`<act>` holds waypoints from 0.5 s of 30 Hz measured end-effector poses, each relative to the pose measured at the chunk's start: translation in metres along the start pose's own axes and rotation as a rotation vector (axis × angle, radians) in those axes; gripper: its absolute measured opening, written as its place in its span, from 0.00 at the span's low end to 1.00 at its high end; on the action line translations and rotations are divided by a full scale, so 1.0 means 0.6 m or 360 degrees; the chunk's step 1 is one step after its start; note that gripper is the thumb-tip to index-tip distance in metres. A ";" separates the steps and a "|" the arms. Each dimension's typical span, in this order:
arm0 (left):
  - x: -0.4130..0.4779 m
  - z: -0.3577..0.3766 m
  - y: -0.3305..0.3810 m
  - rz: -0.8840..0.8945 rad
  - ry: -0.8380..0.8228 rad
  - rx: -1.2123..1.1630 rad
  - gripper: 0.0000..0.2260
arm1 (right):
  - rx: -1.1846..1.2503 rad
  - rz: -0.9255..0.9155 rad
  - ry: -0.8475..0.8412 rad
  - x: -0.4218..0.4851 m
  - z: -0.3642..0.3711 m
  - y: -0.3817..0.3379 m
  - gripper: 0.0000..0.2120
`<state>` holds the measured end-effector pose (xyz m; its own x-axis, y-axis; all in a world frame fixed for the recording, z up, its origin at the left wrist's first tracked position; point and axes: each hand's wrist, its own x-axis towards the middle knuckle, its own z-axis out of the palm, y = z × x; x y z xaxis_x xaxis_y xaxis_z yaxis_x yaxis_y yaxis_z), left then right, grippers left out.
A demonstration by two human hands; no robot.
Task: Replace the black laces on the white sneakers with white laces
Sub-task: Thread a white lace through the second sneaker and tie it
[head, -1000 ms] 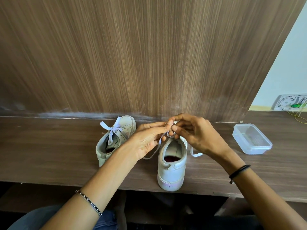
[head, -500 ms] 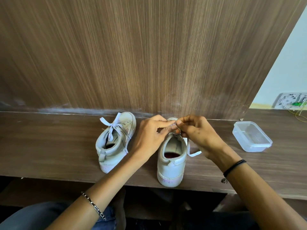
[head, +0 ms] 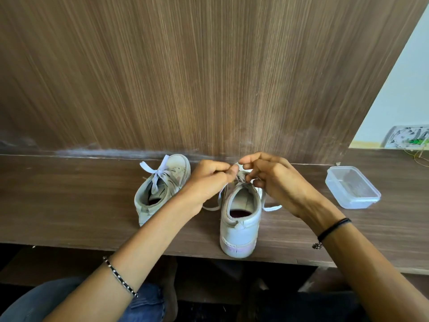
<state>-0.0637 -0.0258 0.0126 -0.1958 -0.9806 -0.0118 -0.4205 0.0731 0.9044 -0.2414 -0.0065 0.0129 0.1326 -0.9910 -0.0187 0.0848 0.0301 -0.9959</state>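
Left hand [head: 206, 180] is curled in a pinch on the white lace [head: 241, 176] above the tongue of the near sneaker [head: 239, 226], and the right hand [head: 276, 182] pinches the same lace from the other side, the fingertips almost meeting over the knot. From my seat I read this as tying the bow. The far sneaker [head: 162, 189], just left of it, already carries a tied white bow [head: 157, 173], and I see no black lace anywhere. My worry is the pinch: if either loop slides out while I draw them apart, the knot collapses and I must start the tie again. The two loose tails lying on the wood either side look uneven, so a hard pull could swallow the shorter one. The near sneaker's heel sits at, perhaps over, the front edge of the tabletop [head: 69, 201], and a tug toward me could tip it off. The tabletop is dark brown wood, scuffed pale along the back. A clear plastic box [head: 352, 187] stands well to the right. Behind is a wood panel [head: 209, 77], then a pale wall [head: 406, 89] with a switch plate [head: 406, 137].
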 end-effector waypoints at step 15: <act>0.008 0.000 0.008 -0.0665 -0.0278 -0.0788 0.05 | -0.0460 -0.0534 0.0055 -0.021 -0.015 0.017 0.10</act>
<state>-0.0666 -0.0301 0.0170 -0.2630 -0.8612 -0.4349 -0.0444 -0.4395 0.8971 -0.2511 0.0052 0.0022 0.1111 -0.9437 0.3115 -0.1631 -0.3266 -0.9310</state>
